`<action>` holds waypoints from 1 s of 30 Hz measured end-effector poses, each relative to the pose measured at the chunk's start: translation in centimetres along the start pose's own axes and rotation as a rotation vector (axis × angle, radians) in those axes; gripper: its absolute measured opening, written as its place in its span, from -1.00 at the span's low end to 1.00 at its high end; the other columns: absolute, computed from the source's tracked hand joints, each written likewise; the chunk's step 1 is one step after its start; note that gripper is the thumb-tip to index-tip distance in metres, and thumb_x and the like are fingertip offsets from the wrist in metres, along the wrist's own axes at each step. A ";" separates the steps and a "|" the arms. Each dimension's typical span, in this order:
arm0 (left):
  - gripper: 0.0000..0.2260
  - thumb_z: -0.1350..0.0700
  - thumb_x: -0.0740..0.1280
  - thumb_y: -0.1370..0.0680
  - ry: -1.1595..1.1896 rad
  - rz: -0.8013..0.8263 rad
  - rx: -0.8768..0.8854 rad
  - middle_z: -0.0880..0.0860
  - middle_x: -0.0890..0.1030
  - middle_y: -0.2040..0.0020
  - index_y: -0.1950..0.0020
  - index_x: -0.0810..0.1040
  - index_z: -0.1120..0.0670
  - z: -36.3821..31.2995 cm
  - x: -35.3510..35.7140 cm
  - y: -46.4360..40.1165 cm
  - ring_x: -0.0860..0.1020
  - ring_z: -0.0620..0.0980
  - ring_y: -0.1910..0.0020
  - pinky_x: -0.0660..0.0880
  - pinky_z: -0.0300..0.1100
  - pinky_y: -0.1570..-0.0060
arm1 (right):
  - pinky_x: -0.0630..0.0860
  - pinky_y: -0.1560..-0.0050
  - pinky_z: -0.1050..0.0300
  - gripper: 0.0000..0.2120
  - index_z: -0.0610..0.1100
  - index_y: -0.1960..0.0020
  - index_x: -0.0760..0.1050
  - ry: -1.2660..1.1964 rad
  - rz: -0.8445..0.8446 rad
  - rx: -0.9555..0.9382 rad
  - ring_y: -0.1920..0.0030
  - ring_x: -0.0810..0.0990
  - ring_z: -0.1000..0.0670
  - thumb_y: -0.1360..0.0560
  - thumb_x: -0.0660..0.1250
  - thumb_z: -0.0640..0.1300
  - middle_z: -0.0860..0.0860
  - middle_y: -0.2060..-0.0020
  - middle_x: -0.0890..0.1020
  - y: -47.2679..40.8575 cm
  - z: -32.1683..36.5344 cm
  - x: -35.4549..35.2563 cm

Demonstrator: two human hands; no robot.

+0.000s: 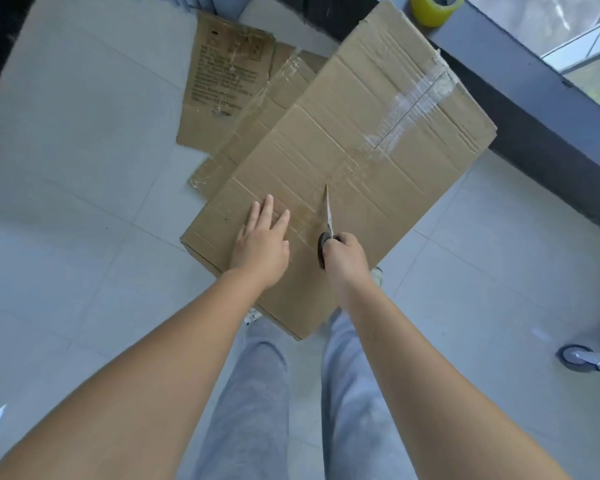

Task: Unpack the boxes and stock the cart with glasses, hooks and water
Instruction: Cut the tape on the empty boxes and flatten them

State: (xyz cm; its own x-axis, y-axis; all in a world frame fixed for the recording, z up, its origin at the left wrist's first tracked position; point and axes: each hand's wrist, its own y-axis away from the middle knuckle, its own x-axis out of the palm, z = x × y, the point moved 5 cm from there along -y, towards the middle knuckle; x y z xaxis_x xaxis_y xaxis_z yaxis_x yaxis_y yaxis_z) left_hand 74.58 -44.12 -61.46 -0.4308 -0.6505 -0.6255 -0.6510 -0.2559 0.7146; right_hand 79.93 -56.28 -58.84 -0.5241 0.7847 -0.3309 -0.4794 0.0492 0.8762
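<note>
1. On the pale tiled floor (84, 168), right in front of the person's legs, stands a large cardboard box (361, 140), its top flaps closed and a strip of clear tape (409, 109) running along the middle seam.
2. The left hand (260, 244) lies flat on the near part of the box top, palm down, fingers straight and slightly spread, pointing away from the body. It grasps nothing; it only presses on the cardboard, left of the seam.
3. The left forearm stretches straight out from the lower left of the view, the wrist nearly level with the box top.
4. The right hand (345, 258) is clenched around the dark handles of a pair of scissors (327, 223), knuckles up, just right of the left hand.
5. The scissor blades look closed and point away from the person, with the tip resting on the taped seam.
6. The right forearm reaches in from the lower right, roughly parallel to the left one.
7. Behind the box, a second, smaller taped box (257, 123) and a flattened sheet of printed cardboard (222, 77) lie on the floor, partly covered by the large box.
8. A roll of yellow tape (433, 10) sits on a dark ledge (534, 98) at the top right.
9. A grey caster wheel (582, 362) shows at the right edge; whatever it belongs to is out of view.
</note>
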 end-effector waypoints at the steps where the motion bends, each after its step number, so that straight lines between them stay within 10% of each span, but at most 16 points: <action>1: -0.57 0.10 0.11 -0.64 0.110 -0.052 -0.018 0.02 -0.06 -0.57 -0.52 0.17 0.00 -0.3 0.3 0.4 -0.09 0.02 -0.53 0.03 -0.06 -0.45 | 0.44 0.12 0.13 -0.83 -0.15 -0.09 0.41 -0.036 0.044 0.004 0.14 0.48 -0.02 -0.53 0.13 -0.26 -0.02 0.11 0.49 -0.2 -0.2 0.3; 4: -0.77 0.11 0.15 -0.62 0.591 -0.174 -0.106 0.09 0.53 -0.18 -0.14 0.58 0.07 -2.2 0.0 1.3 0.43 0.02 -0.25 0.34 -0.24 -0.13 | 0.49 -0.16 0.04 -0.62 -0.18 -0.33 0.36 -0.023 0.120 -0.076 -0.01 0.53 -0.02 -0.52 0.23 -0.29 -0.02 0.02 0.53 -0.3 -0.4 0.2; 7: -0.81 0.08 0.24 -0.60 1.058 -0.061 -0.241 -0.04 0.54 0.28 0.11 0.59 0.12 -4.8 0.1 2.2 0.50 -0.21 0.31 0.37 -0.39 0.26 | 0.47 0.00 0.09 -0.63 -0.21 -0.26 0.35 0.153 0.043 -0.187 0.04 0.53 -0.01 -0.48 0.30 -0.19 0.01 0.07 0.54 -0.4 0.3 -1.5; 13: -0.76 0.12 0.30 -0.55 0.987 0.008 -0.257 0.06 0.61 0.29 0.33 0.50 0.11 -9.9 -2.6 0.1 0.54 0.06 0.23 0.53 0.02 0.05 | 0.44 -0.11 -0.03 -0.55 -0.14 -0.14 0.23 0.409 -0.019 -0.217 -0.11 0.47 -0.07 -0.44 0.28 0.12 -0.01 -0.08 0.47 -0.9 2.9 -6.6; 17: -0.79 0.08 0.31 -0.54 1.080 -0.107 -0.327 -0.02 0.59 0.43 0.24 0.54 0.15 -12.1 -6.7 -3.9 0.56 -0.01 0.41 0.53 -0.13 0.15 | 0.37 -0.09 0.17 -0.43 -0.12 -0.36 0.25 0.320 0.147 -0.343 -0.10 0.45 0.02 -0.47 0.30 0.13 0.04 -0.13 0.45 -2.0 8.1 -10.8; 21: -0.78 0.11 0.28 -0.58 1.240 -0.204 -0.294 0.07 0.58 0.37 0.25 0.50 0.15 -16.5 -11.1 -8.0 0.50 -0.18 0.57 0.42 -0.36 0.49 | 0.41 0.10 0.05 -0.77 -0.17 -0.19 0.39 0.805 -0.177 -0.616 0.02 0.53 -0.16 -0.54 0.17 -0.19 -0.06 -0.01 0.55 -4.8 13.5 -15.9; 25: -0.69 -0.16 0.15 -0.60 1.383 -0.143 -0.325 0.04 0.64 0.15 0.07 0.51 0.04 -19.6 -12.4 -11.1 0.61 -0.10 0.22 0.52 -0.21 0.16 | 0.37 0.22 0.04 -0.78 -0.22 -0.05 0.49 0.927 -0.376 -0.817 0.12 0.54 -0.24 -0.61 0.10 -0.15 -0.13 0.09 0.58 -7.7 17.9 -18.8; 30: -0.45 -0.27 -0.07 -0.59 0.847 -0.068 -0.129 0.00 0.36 -0.43 -0.40 0.40 -0.01 -21.6 -12.1 -13.2 0.27 0.01 -0.43 0.19 -0.08 -0.35 | 0.35 0.22 0.11 -0.76 -0.21 -0.06 0.52 1.057 -0.388 -0.757 0.13 0.53 -0.17 -0.61 0.09 -0.18 -0.11 0.06 0.59 -12.4 20.5 -21.0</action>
State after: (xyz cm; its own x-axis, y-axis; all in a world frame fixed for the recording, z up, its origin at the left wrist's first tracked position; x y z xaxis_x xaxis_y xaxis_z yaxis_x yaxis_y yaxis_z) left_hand 101.90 -48.31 -56.61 0.2515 -0.9323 -0.2599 -0.5603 -0.3592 0.7464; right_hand 111.28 -60.68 -55.60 -0.3890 -0.0645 -0.9190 -0.8053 -0.4606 0.3732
